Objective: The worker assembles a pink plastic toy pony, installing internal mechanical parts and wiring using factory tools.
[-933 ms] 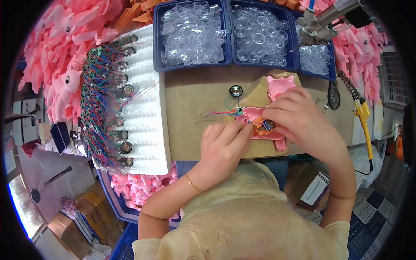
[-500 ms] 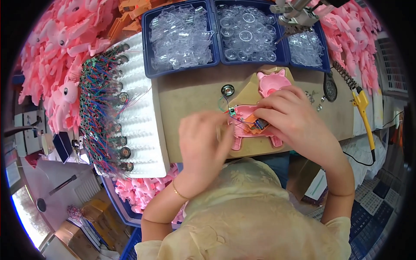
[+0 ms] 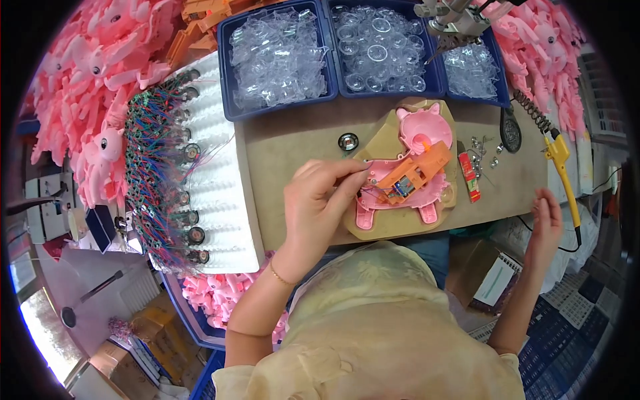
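Note:
A pink animal-shaped toy shell (image 3: 427,127) lies hollow side up in a tan holding block (image 3: 448,200). An orange plastic housing (image 3: 427,167) rests inside its body, with a small part and wires in its opening. At the shell's left edge my left hand (image 3: 320,190) pinches thumb and forefinger together; what is between them is hidden. Beyond that hand lies a round black speaker (image 3: 348,141). My right hand (image 3: 547,220) is off the shell, at the table's right edge near a yellow-handled soldering iron (image 3: 560,163); its fingers are loosely bent and hold nothing visible.
Blue bins (image 3: 279,60) of clear plastic parts line the back. On the left, wired speakers lie on a white foam tray (image 3: 233,200). Pink toy parts (image 3: 100,67) are heaped at both sides. A red packet (image 3: 469,177) and small metal bits (image 3: 479,153) sit right of the block.
My right hand has left the shell and moved right, toward the soldering iron, uncovering the orange housing and the red packet. My left fingertips have closed at the shell's edge, where a green circuit board showed.

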A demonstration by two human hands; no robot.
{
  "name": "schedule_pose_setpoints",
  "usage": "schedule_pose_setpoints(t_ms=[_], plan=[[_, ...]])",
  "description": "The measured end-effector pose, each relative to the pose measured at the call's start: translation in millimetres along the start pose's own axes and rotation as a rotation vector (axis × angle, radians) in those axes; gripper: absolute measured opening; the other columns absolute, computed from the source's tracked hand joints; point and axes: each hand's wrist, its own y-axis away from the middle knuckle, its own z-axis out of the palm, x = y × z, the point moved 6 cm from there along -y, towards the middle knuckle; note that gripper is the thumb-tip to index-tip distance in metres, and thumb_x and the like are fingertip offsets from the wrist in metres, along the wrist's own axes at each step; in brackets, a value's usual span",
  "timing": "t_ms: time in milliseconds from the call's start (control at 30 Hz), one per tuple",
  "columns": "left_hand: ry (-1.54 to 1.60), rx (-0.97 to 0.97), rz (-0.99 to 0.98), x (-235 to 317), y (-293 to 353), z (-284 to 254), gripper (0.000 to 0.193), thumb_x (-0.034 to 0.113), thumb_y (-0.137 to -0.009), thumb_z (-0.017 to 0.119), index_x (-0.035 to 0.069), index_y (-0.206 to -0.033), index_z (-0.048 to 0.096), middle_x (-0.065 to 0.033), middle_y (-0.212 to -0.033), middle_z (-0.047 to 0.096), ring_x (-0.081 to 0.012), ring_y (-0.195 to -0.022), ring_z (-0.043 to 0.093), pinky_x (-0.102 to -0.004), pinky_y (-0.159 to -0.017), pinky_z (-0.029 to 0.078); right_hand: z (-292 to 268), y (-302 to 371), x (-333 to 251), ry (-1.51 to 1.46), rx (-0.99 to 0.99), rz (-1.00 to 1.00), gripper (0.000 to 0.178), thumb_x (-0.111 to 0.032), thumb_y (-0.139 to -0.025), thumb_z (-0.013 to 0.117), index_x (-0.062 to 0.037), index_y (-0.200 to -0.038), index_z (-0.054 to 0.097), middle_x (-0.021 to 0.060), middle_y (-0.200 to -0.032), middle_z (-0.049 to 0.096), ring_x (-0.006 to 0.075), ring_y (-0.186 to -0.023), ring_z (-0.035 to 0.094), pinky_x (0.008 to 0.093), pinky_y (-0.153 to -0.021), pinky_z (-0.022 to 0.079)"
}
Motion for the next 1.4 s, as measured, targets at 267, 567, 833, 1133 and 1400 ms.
schedule_pose_setpoints(t_ms=[267, 567, 833, 1133, 1400], plan=[[0.305, -0.049, -0.311, -17.7, -0.3, -1.1, 0.017, 0.014, -0.083, 0.066, 0.000, -0.092, 0.064, -0.0043, -0.088, 0.061, -0.0082, -0.077, 0.055, -0.0229, -0.071, 0.046, -9.4, -52.7, -9.7, -0.222, 0.281, -0.240, 0.043, -0.016, -0.091, 0.053, -0.0051, -0.131, 0.043, 0.0070, -0.127, 0.051, 0.0140, -0.113, 0.047, 0.0254, -0.095, 0.033], [-0.201, -0.237, 0.253, 15.9, 2.3, 1.2, 0.015, 0.012, -0.072, 0.069, 0.011, -0.087, 0.067, -0.0007, -0.089, 0.061, -0.0220, -0.080, 0.053, -0.0335, -0.076, 0.039, -14.6, -88.5, -46.5, 0.359, 0.021, -0.501, 0.040, -0.010, -0.089, 0.054, -0.0061, -0.128, 0.048, 0.0070, -0.123, 0.053, 0.0149, -0.107, 0.051, 0.0272, -0.092, 0.039], [-0.439, -0.116, 0.313, 13.3, 20.6, 16.1, 0.014, 0.009, -0.068, 0.071, 0.011, -0.082, 0.069, -0.0008, -0.087, 0.058, -0.0215, -0.087, 0.048, -0.0341, -0.080, 0.036, -20.5, -60.3, -38.3, 0.145, 0.255, -0.433, 0.039, -0.013, -0.090, 0.055, 0.0008, -0.125, 0.047, 0.0149, -0.118, 0.054, 0.0190, -0.101, 0.057, 0.0281, -0.088, 0.045], [-0.245, -0.152, 0.172, 5.3, 18.8, 16.2, 0.008, 0.010, -0.070, 0.070, 0.009, -0.075, 0.065, -0.0043, -0.093, 0.056, -0.0225, -0.093, 0.045, -0.0337, -0.082, 0.035, -4.8, 71.3, -66.8, -0.237, 0.262, -0.323, 0.057, -0.025, -0.089, 0.054, 0.0037, -0.132, 0.031, 0.0210, -0.125, 0.046, 0.0292, -0.112, 0.051, 0.0385, -0.095, 0.043], [-0.250, -0.173, 0.175, 3.3, 16.2, 17.5, 0.007, 0.012, -0.071, 0.069, 0.007, -0.075, 0.064, -0.0038, -0.092, 0.057, -0.0225, -0.092, 0.045, -0.0336, -0.082, 0.034, 71.6, 138.9, -118.6, -0.088, -0.631, -0.860, 0.069, -0.025, -0.076, 0.073, -0.0034, -0.128, 0.033, 0.0337, -0.099, 0.056, 0.0320, -0.074, 0.064, 0.0347, -0.057, 0.052]])
